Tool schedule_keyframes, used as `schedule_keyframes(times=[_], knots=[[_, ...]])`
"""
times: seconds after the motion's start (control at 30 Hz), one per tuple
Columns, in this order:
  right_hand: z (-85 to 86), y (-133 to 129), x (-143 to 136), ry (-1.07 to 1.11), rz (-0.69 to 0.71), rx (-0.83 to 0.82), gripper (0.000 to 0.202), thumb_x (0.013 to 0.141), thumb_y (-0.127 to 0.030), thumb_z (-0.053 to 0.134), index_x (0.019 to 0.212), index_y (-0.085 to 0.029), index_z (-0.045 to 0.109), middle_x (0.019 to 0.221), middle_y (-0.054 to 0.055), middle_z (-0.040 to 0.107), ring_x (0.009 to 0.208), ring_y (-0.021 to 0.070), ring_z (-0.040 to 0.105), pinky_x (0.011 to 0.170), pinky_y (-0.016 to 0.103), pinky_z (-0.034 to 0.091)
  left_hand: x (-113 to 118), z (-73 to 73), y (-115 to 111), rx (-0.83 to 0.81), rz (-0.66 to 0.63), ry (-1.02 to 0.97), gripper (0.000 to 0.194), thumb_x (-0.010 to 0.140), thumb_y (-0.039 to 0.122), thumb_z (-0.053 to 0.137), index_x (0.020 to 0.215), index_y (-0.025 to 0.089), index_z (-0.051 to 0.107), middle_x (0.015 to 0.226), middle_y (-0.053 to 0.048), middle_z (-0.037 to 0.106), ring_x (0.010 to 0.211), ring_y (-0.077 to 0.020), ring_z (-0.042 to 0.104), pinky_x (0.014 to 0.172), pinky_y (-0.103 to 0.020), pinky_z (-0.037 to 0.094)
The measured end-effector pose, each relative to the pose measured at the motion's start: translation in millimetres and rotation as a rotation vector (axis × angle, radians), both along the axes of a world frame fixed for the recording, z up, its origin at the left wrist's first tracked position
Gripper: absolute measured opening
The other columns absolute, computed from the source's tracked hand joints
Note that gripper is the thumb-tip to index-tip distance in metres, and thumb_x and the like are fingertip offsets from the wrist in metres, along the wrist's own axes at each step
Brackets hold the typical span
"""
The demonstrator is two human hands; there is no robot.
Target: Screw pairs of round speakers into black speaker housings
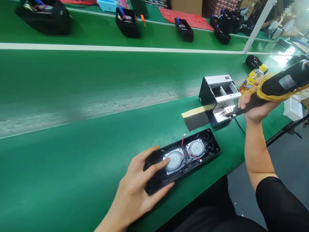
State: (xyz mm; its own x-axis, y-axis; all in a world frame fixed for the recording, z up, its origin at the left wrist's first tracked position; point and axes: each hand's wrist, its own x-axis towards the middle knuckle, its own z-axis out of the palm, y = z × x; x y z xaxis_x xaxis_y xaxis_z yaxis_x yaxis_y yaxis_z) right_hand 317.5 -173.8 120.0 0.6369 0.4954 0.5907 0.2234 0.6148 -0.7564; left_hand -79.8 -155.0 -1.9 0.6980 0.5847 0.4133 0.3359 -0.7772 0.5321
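Holding a speaker panel (188,168) beneath one hand, a power tool (277,83) in the other

From the head camera, the black speaker panel lies aslant on the green tabletop (72,180), its two round drivers (196,148) facing up and a thin red wire (182,143) between them. The left hand (135,187) clasps its left end, the fingers (156,167) spread: one reaches the far edge, one rests on the left driver, and the thumb lies along the near edge. The panel's right part extends beyond them, uncovered.

The right hand (258,108) is wrapped around the black power tool, well apart from the panel. The tool's nose reaches the front of a silver-and-black machine (207,91) standing beyond the panel's right end.

Part of the panel's left end is hidden under the left hand. The tool's tip is hard to make out against bright metal, so contact there cannot be told; its rear leaves the frame at right. A yellow-capped bottle (252,79) is partly covered by the right hand. At upper left, a black casing (45,24) is blurred and cut off; at upper right, a person (287,29) is partly pixelated.
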Motion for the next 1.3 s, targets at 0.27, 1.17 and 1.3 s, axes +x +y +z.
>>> schedule_keyframes(times=[0.27,1.17,1.3], knots=[[-4.9,-1,4,0.01,0.017,-0.018,0.081,0.082,-0.101,0.049,0.095,-0.024,0.068,0.049,-0.008,0.045,0.033,0.0104,0.033,0.036,0.022,0.036,1,7.9,1,0.042,-0.02,0.044,0.041,0.1,0.036,0.071,0.14,0.029,0.064,0.16,-0.016,0.052,0.141,-0.0388,0.061,0.105,-0.053,0.064],[5.0,1,-2,0.016,0.031,-0.07,0.082,0.079,-0.102,0.05,0.099,-0.024,0.064,0.049,-0.009,0.042,0.032,0.0118,0.037,0.036,0.024,0.03,0,0.2,2,0.011,0.007,0.036,0.041,0.099,0.034,0.071,0.14,0.034,0.065,0.16,-0.013,0.053,0.141,-0.0389,0.062,0.107,-0.057,0.064],[3.2,-4,0,0.004,0.011,-0.055,0.081,0.079,-0.104,0.047,0.096,-0.026,0.063,0.05,-0.009,0.042,0.032,0.0114,0.037,0.036,0.023,0.031,1,1.1,1,-0.045,0.01,0.006,0.043,0.098,0.036,0.072,0.14,0.039,0.066,0.161,-0.009,0.054,0.14,-0.0398,0.062,0.11,-0.061,0.063]])
